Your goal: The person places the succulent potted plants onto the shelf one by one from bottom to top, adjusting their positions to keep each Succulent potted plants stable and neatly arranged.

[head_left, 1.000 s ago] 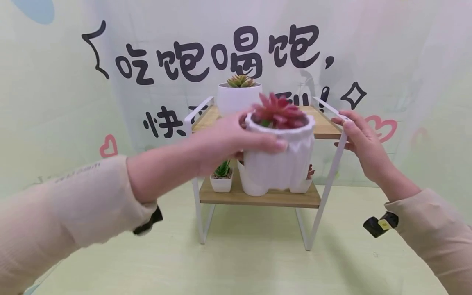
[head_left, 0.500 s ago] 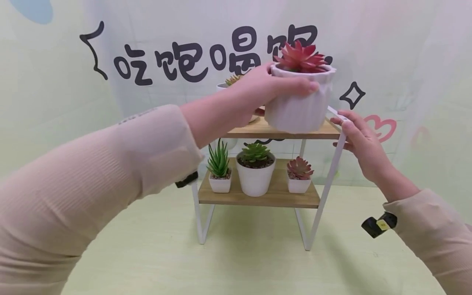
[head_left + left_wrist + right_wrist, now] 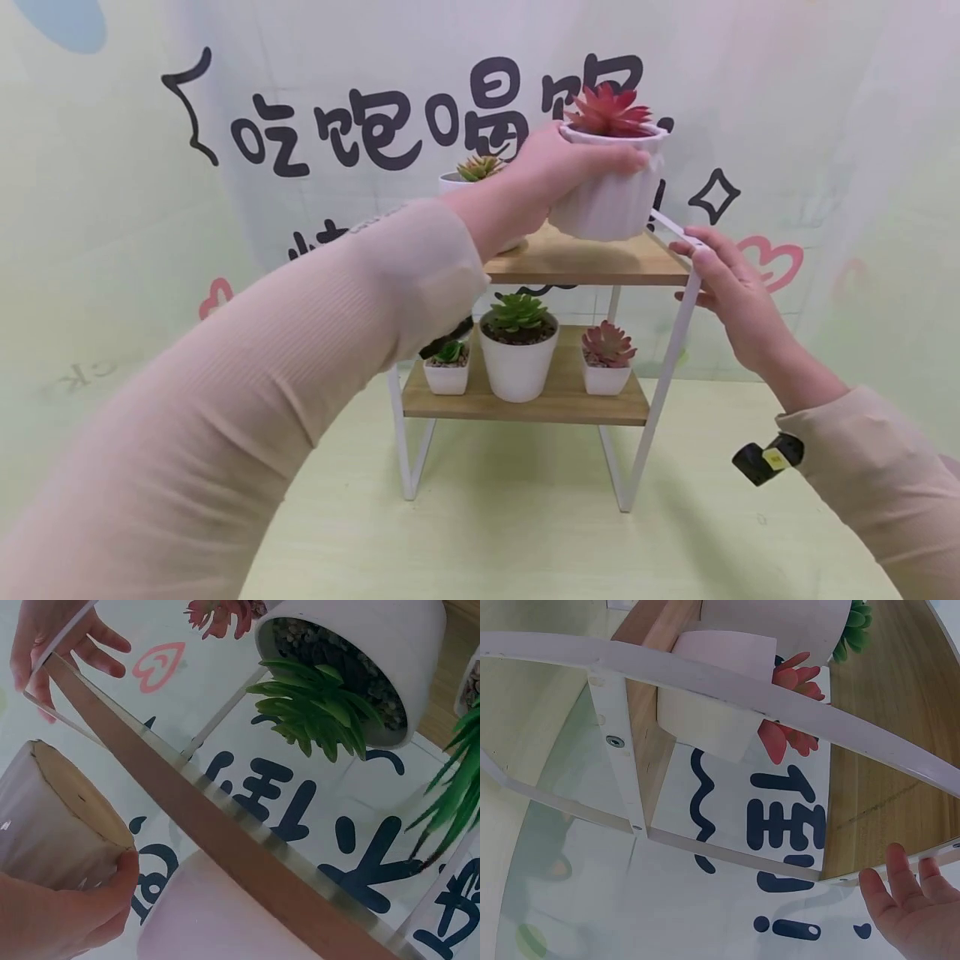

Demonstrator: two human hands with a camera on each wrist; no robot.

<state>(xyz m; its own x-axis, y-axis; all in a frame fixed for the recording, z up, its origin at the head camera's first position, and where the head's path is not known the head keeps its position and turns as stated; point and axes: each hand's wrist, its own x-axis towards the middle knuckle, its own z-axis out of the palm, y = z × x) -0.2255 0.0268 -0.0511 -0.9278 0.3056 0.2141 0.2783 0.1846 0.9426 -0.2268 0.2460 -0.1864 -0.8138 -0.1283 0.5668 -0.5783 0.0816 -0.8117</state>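
Your left hand [image 3: 558, 171] grasps the ribbed white pot [image 3: 611, 196] over the wooden top shelf [image 3: 592, 262], your right hand [image 3: 723, 279] pinching the rack's white frame [image 3: 675, 333] before the lettered wall [image 3: 375, 125].

The ribbed pot [image 3: 609, 193] looks like matt white ceramic, its underside [image 3: 79, 806] bare and rough. Beneath it, the shelf boards [image 3: 592, 262] show pale wood grain, and the frame [image 3: 671, 350] is smooth white-painted metal. The sleeves [image 3: 300, 350] are finely ribbed beige knit cloth.
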